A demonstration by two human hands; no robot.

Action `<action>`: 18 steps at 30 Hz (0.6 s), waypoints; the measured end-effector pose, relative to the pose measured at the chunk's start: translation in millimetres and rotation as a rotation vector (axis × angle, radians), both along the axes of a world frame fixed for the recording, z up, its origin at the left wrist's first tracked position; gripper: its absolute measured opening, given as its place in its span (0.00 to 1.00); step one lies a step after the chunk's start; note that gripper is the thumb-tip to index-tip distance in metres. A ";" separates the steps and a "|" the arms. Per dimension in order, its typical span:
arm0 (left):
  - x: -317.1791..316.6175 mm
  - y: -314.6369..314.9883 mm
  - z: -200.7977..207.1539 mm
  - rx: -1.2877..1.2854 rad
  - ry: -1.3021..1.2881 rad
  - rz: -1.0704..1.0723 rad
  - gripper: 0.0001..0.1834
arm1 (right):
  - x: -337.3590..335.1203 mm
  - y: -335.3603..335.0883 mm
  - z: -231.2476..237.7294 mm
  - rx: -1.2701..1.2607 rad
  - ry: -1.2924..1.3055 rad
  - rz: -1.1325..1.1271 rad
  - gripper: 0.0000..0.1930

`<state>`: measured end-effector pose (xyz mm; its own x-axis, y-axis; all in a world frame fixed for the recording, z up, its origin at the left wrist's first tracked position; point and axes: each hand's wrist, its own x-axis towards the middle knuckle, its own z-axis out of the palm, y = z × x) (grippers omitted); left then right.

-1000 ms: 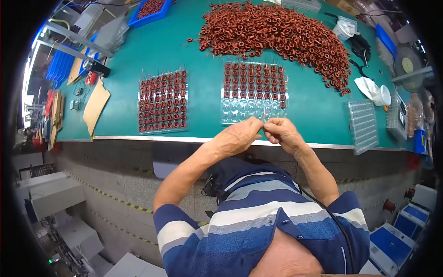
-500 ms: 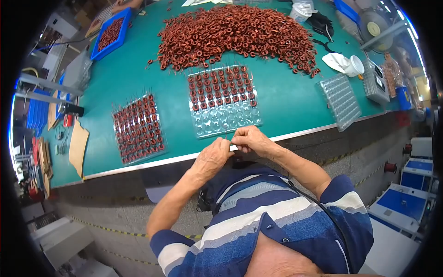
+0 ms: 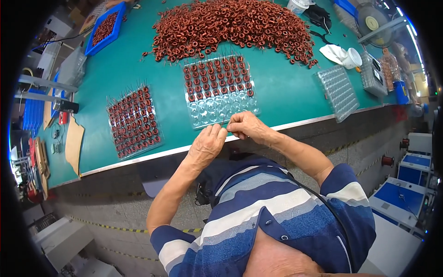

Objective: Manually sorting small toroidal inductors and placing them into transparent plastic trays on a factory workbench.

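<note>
Ring pile [image 3: 230, 30] behind middle tray [image 3: 198, 113], another tray [image 3: 158, 125] left.

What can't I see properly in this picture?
Head view:
Whatever is between the left hand and right hand: hidden by the hands themselves.
Deepest rings in the red-brown pile: buried under others.
Far white tub: top cut off by the upper edge.

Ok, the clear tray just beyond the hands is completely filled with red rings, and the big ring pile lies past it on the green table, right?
Not completely: the head view shows the clear tray with red rings in its far rows, but empty pockets in its near rows. The rest is right.
</note>
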<state>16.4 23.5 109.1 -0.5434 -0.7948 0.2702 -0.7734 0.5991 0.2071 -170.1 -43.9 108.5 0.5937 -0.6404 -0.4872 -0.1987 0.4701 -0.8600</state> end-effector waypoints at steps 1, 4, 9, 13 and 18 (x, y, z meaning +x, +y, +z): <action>-0.5 2.0 -3.2 0.001 -0.001 0.006 0.08 | 1.9 2.7 -0.8 -0.037 0.003 -0.027 0.09; -10.2 8.5 -7.4 0.172 0.296 0.163 0.12 | 5.2 5.6 9.7 -0.270 0.096 -0.052 0.09; -25.9 14.2 -6.2 0.496 1.155 0.337 0.15 | 9.0 1.8 28.5 -0.354 0.078 -0.137 0.09; -26.3 12.0 37.0 0.392 1.705 0.090 0.12 | -12.6 -1.4 2.2 -0.034 0.029 -0.203 0.07; -21.5 11.1 27.7 0.450 1.514 0.268 0.15 | -9.0 7.7 24.9 -0.208 -0.218 -0.260 0.12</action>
